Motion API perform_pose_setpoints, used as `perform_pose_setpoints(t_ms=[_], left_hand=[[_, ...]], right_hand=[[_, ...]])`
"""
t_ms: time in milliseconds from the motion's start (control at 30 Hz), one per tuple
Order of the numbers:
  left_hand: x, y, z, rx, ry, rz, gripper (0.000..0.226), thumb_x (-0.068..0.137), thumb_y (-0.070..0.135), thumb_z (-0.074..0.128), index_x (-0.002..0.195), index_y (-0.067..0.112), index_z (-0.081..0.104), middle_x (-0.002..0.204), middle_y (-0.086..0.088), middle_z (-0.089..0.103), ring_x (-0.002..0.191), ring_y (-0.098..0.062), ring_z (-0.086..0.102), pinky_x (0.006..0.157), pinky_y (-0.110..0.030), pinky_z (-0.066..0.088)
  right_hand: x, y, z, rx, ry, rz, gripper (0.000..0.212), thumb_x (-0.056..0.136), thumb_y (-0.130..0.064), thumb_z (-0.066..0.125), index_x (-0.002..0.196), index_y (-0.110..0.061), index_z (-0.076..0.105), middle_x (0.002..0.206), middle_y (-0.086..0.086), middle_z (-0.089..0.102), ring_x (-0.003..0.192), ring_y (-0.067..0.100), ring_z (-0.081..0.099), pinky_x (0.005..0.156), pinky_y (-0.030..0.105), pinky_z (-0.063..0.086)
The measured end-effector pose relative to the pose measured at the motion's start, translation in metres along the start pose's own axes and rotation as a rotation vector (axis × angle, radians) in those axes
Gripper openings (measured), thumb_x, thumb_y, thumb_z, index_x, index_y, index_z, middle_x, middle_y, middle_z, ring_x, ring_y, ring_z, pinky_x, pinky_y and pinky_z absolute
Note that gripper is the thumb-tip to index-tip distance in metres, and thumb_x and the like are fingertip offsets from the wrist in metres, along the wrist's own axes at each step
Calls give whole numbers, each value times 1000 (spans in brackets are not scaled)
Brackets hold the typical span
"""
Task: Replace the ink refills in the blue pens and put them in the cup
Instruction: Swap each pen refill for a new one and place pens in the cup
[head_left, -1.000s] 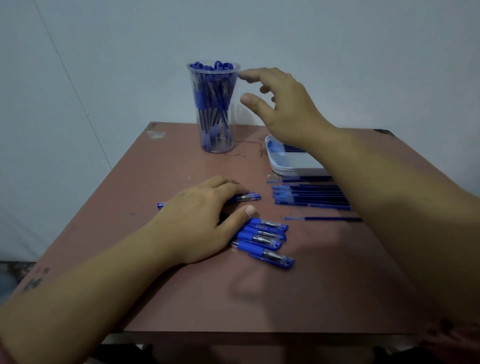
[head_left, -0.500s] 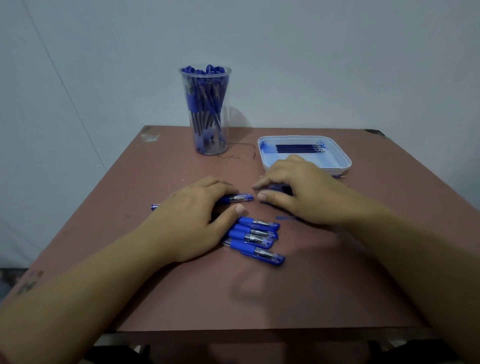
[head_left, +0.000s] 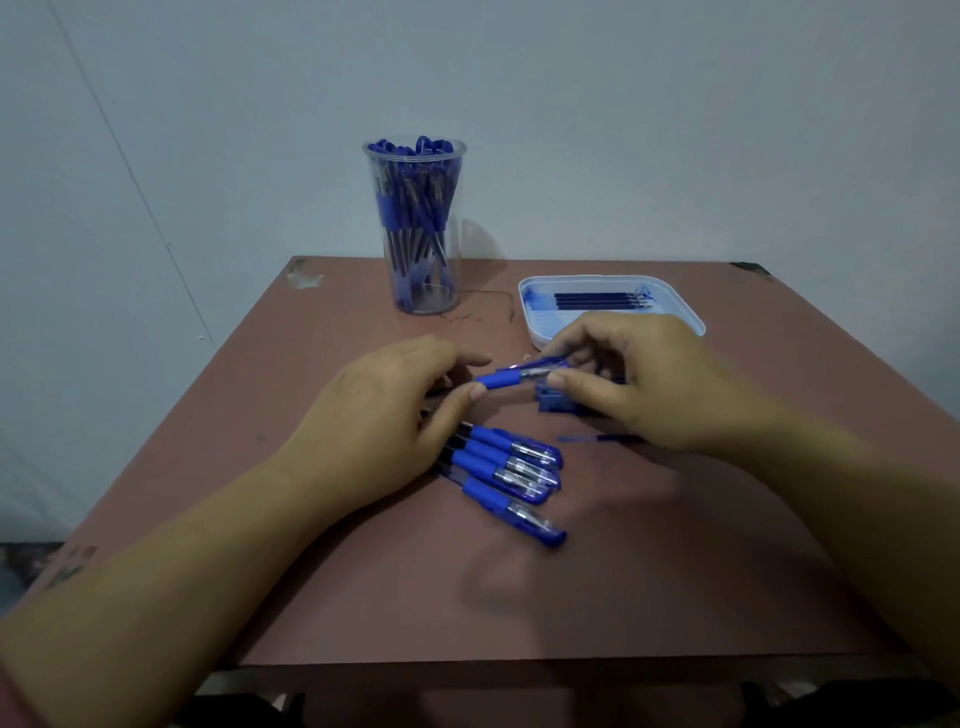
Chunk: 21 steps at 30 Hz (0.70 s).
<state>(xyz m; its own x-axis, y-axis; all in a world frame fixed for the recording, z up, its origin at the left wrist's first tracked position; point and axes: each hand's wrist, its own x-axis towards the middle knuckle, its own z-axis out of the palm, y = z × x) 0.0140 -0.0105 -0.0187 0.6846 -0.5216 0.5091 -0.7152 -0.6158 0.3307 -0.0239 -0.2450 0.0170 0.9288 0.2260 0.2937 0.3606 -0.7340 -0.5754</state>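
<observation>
Behind, pens (head_left: 415, 208) in cup (head_left: 451, 283), refills (head_left: 597, 300) in tray (head_left: 688, 318); left hand (head_left: 379, 415), right hand (head_left: 649, 384) around pen (head_left: 501, 378).

Right hand (head_left: 649, 384) is down from the cup (head_left: 415, 223) now, dropped in to meet the left hand (head_left: 384, 410) mid-surface. And up comes the pen (head_left: 506, 378): it lay flat under the left fingers a moment ago, now it's off the surface (head_left: 571, 597), held between both hands, left thumb at the blue grip, right fingers pinching the far end. Left hand has risen off the pile (head_left: 509, 467).
</observation>
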Motion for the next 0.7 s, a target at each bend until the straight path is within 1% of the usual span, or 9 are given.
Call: perform_pose_setpoints(t_ms=[100, 200, 267, 367, 433, 500, 600, 633, 700], left_hand=[[4, 3, 0, -50, 44, 75, 29, 94, 30, 56, 121, 30, 64, 96, 18, 65, 87, 1, 58, 78, -17, 47], [6, 4, 0, -56, 41, 123, 30, 96, 25, 55, 123, 30, 65, 101, 13, 66, 92, -3, 60, 80, -25, 50], [7, 5, 0, -49, 42, 132, 30, 96, 28, 55, 124, 30, 65, 103, 14, 66, 93, -4, 61, 79, -29, 51], [9, 5, 3, -38, 44, 140, 29, 94, 38, 56, 122, 31, 65, 105, 18, 66, 92, 1, 60, 79, -28, 52], [10, 4, 3, -37, 45, 138, 29, 93, 38, 59, 121, 33, 65, 105, 18, 66, 91, 3, 58, 78, -27, 52], [11, 3, 3, -26, 37, 137, 28, 93, 35, 59, 121, 34, 64, 105, 18, 65, 91, 3, 56, 76, -28, 52], [10, 3, 4, -18, 27, 133, 28, 95, 32, 53, 121, 35, 63, 104, 17, 64, 91, -2, 58, 73, -34, 54], [10, 4, 5, -20, 24, 127, 29, 95, 32, 52, 121, 36, 63, 103, 17, 63, 90, -3, 58, 71, -35, 54], [10, 6, 6, -35, 14, 118, 30, 95, 32, 50, 122, 37, 62, 101, 17, 63, 88, -4, 58, 70, -36, 54]], right_hand=[[-5, 3, 2, 204, 52, 81, 17, 83, -18, 73, 84, -33, 64, 73, -12, 61, 63, -1, 53, 64, 14, 48], [-8, 6, 9, 389, 104, 136, 13, 83, -17, 73, 85, -28, 66, 73, -5, 63, 68, 11, 55, 65, 22, 50], [-9, 5, 12, 440, 144, 137, 8, 80, -25, 72, 84, -29, 67, 72, 3, 67, 70, 17, 58, 68, 30, 52], [-9, 2, 15, 446, 162, 125, 13, 73, -37, 67, 84, -29, 68, 81, 7, 71, 74, 21, 62, 75, 39, 55], [-8, 2, 16, 448, 151, 128, 17, 71, -39, 66, 84, -29, 68, 82, 7, 71, 75, 20, 63, 74, 37, 55], [-8, 3, 17, 471, 121, 144, 19, 70, -39, 66, 86, -28, 68, 83, 5, 72, 76, 16, 65, 70, 29, 55], [-6, 5, 18, 496, 110, 167, 10, 78, -29, 69, 87, -26, 69, 80, 1, 73, 73, 9, 66, 65, 18, 50], [-6, 4, 18, 497, 115, 172, 6, 82, -23, 69, 87, -26, 69, 79, 0, 72, 73, 9, 66, 66, 17, 50], [-5, 4, 18, 464, 123, 173, 12, 86, -15, 68, 87, -26, 68, 79, 1, 72, 74, 11, 66, 69, 21, 52]])
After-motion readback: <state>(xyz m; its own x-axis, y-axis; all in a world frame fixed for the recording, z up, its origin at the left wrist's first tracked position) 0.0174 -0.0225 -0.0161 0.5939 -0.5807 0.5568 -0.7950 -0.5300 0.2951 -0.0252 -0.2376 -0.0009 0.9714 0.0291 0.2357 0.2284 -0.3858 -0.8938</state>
